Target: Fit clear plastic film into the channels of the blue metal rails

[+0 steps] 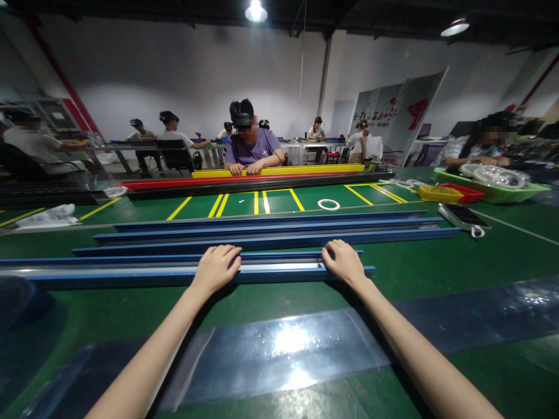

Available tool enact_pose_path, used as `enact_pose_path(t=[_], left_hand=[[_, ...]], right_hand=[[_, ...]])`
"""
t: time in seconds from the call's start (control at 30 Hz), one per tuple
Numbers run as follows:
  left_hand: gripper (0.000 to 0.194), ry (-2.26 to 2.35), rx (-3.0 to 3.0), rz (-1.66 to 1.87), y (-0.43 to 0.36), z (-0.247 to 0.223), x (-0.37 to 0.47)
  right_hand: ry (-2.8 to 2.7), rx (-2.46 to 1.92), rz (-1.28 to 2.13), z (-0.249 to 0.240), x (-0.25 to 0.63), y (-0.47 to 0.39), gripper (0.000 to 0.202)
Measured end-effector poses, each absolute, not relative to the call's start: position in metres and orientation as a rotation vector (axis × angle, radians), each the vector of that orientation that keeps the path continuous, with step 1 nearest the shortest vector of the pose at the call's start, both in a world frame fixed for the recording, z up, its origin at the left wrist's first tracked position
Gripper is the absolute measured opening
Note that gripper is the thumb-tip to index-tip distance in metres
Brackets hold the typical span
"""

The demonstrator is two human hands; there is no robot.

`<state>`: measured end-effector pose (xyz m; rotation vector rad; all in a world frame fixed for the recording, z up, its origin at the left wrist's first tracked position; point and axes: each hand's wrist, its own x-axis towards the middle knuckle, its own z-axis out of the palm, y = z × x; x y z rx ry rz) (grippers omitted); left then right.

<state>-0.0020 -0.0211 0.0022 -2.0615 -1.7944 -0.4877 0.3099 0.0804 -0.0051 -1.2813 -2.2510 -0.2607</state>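
A long blue channel strip [279, 276] lies crosswise on the green table in front of me, with a pale strip visible along its trough. My left hand [217, 267] is closed over it, fingers across the far edge and thumb towards the near side. Close to the strip's right end, my right hand [344, 261] curls round it in the same way. Parts of the fingertips of both hands are hidden inside the channel. Just beyond lie several more blue channel strips [271, 237], roughly parallel to the held one.
Transparent plastic film [279, 349] covers the table near me. A phone [463, 217] and a green basket [493, 189] of wrapped rings are at right, beside a yellow tray [437, 194]. Opposite, a person [253, 142] handles yellow strips [305, 170]. A white ring [328, 204] lies between.
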Motion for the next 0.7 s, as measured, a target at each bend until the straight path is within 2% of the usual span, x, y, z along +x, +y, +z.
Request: enact_pose_path(t=[0.3, 0.7], left_hand=[[0.034, -1.776, -2.158, -0.498, 0.001, -0.002, 0.081], [0.033, -1.757, -2.085, -0.544, 0.002, -0.015, 0.087]], right_hand=[[-2.291, -1.276, -0.261, -0.005, 0.287, 0.073, 0.018], [-2.391, -1.238, -0.259, -0.005, 0.291, 0.078, 0.018]])
